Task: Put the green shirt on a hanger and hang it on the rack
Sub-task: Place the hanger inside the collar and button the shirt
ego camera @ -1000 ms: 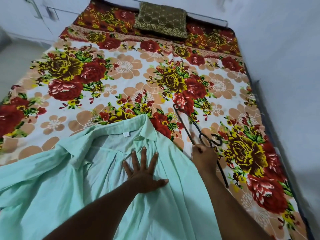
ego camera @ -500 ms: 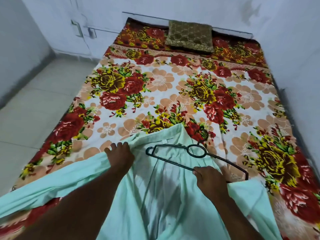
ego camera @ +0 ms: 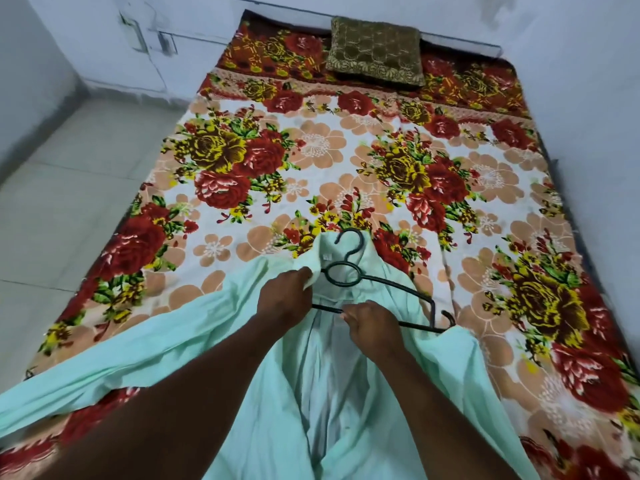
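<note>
The pale green shirt (ego camera: 214,344) lies open on the flowered bed, collar away from me, one sleeve stretched to the left. A black hanger (ego camera: 388,282) rests inside the collar area, its hook pointing up past the collar. Its left arm is tucked under the left shoulder fabric; its right end sticks out over the right shoulder. My left hand (ego camera: 285,296) grips the shirt's left collar and shoulder fabric. My right hand (ego camera: 369,323) pinches the hanger's bottom bar near its middle. No rack is in view.
The bed (ego camera: 346,161) with the flowered sheet fills most of the view. A brown cushion (ego camera: 375,50) sits at its head. A white wall runs along the bed's right side. Tiled floor (ego camera: 69,188) lies to the left.
The hanger went from the sheet at the right onto the shirt, and its left arm is now under the shoulder fabric. My left hand went from flat on the shirt to gripping the collar.
</note>
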